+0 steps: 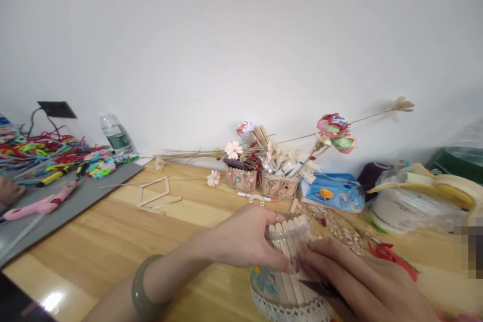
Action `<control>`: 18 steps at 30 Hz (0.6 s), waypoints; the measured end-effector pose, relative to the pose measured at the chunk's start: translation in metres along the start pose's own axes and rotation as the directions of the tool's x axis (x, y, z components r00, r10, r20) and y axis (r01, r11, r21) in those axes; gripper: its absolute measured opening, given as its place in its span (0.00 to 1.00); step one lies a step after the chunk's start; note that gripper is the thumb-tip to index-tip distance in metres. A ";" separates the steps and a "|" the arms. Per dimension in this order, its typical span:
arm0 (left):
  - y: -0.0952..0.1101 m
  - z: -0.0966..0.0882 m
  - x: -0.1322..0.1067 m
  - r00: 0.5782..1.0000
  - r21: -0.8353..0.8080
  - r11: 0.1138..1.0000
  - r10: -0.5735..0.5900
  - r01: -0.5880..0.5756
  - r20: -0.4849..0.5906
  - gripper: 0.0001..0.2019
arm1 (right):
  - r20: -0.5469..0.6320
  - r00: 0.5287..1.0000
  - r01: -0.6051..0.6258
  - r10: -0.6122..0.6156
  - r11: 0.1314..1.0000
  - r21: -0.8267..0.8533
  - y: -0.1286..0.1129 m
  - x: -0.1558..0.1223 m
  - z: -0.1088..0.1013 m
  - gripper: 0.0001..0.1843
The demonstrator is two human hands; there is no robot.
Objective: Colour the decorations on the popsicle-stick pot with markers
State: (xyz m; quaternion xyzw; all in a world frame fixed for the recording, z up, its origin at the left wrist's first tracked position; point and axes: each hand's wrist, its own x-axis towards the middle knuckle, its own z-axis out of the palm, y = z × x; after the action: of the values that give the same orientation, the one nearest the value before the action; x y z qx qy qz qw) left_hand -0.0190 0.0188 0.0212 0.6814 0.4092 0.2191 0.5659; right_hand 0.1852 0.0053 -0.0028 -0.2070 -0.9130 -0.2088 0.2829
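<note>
Near the front edge of the wooden surface (113,231) I see a clear jar (269,287), lace-trimmed at its base and clad with upright craft sticks (292,284); what it holds inside I cannot tell. The left hand (245,236) has its grip closed over the jar's top, and the right hand (350,276) has its grip closed on the side, fingertips meeting the left's. Behind, two small stick baskets (241,178) hold paper flowers (234,150); a blue tissue pack (332,192) lies just beside them
</note>
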 end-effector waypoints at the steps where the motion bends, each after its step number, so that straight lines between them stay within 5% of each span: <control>1: 0.000 0.000 0.000 1.000 -0.011 1.000 0.005 -0.005 0.009 0.14 | -0.005 1.000 0.013 -0.013 1.000 -0.016 -0.001 0.001 0.000 0.19; 8: -0.002 0.001 0.002 1.000 -0.025 1.000 0.014 -0.013 0.016 0.15 | 0.044 0.999 -0.024 0.027 0.997 -0.080 -0.002 -0.013 0.014 0.17; 13: -0.004 -0.003 0.005 0.999 -0.258 0.966 0.000 0.013 0.052 0.14 | -0.047 0.984 -0.174 0.174 0.985 0.014 0.005 -0.009 0.008 0.06; 16: -0.004 -0.005 0.006 0.999 -0.313 0.949 0.046 -0.038 0.019 0.14 | -0.203 0.929 -0.318 0.310 0.948 -0.005 0.008 -0.002 -0.001 0.05; 18: -0.004 -0.005 0.007 0.998 -0.334 0.941 0.065 -0.058 0.009 0.14 | -0.217 0.833 -0.507 0.509 0.859 0.071 0.007 -0.001 -0.004 0.09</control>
State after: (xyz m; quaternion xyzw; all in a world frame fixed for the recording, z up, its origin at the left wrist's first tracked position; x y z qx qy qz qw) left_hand -0.0203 0.0272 0.0179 0.5903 0.3390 0.2961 0.6701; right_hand 0.1911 0.0093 0.0019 -0.4150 -0.7876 -0.1439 0.4323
